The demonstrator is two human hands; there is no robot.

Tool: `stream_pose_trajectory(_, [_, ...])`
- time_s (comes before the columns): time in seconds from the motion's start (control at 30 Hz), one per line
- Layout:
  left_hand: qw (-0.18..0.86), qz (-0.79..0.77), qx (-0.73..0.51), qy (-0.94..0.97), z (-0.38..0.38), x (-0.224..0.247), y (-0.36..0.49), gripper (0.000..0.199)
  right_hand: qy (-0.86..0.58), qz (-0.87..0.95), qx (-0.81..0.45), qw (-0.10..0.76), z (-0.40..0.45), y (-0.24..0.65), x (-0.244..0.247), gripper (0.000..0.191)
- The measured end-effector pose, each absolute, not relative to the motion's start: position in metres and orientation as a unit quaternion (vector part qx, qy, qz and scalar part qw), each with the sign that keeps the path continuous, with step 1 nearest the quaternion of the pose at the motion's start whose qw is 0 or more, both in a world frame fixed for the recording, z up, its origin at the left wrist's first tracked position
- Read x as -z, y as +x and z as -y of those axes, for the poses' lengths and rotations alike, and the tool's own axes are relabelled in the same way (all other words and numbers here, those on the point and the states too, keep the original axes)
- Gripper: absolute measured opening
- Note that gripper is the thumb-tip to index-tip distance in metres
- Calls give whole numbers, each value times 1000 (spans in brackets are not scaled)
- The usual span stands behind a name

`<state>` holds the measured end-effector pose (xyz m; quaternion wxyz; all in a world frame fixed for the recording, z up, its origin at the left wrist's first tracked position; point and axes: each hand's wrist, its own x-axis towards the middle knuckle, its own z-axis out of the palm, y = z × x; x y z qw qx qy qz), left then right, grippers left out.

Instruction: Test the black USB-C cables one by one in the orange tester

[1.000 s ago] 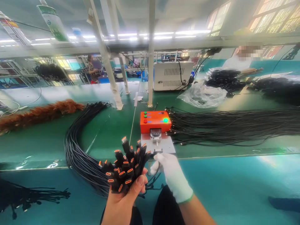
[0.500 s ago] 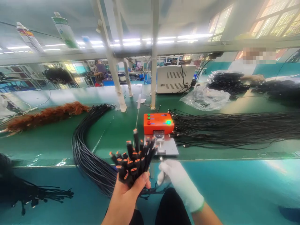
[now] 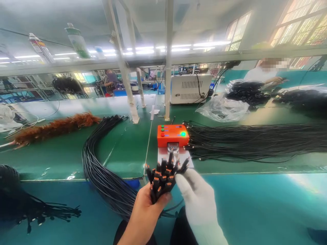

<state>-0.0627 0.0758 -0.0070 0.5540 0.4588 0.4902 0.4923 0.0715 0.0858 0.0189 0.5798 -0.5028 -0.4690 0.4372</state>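
Note:
My bare left hand (image 3: 152, 206) is closed around a bundle of black USB cables, their orange-mouthed plugs (image 3: 162, 177) pointing up and away from me. The cable lengths (image 3: 107, 183) hang from this hand and curve up over the table edge to the left. My right hand (image 3: 196, 194), in a white glove, is at the bundle's right side, with thumb and fingers closed about a plug (image 3: 184, 165) there. Just beyond the plugs stands an orange tester box (image 3: 173, 135) with a lit green light. Its metal plate (image 3: 189, 162) is partly hidden by the plugs and glove.
Many black cables (image 3: 255, 141) lie on the green table right of the box. A brown feather duster (image 3: 56, 127) lies at left, and another cable bundle (image 3: 38, 204) hangs below it. Behind are a white vented case (image 3: 190, 89), a plastic bag (image 3: 222, 108), rack posts and a person (image 3: 263, 73).
My right hand has risen from below the plate's front edge to the plugs. My left hand has brought the bundle right, nearer the glove. The lone plug in the glove no longer shows separately.

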Motion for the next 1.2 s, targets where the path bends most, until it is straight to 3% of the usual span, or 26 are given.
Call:
stream_pose_trajectory(0.17, [540, -509, -561, 368, -75, 1, -61, 20, -469, 343, -530, 618, -93, 74, -10, 27])
stream_pose_trajectory(0.3, [510, -515, -576, 377, -70, -12, -60, 12, -481, 362, -606, 520, -109, 85, 14, 21])
stream_pose_trajectory(0.5, [505, -535, -555, 388, -65, -17, -62, 12, -535, 390, -616, 428, -128, 82, 42, 16])
stream_pose_trajectory(1.2, [517, -551, -542, 368, -66, -2, -68, 25, -545, 343, -625, 441, -149, 76, 50, 16])
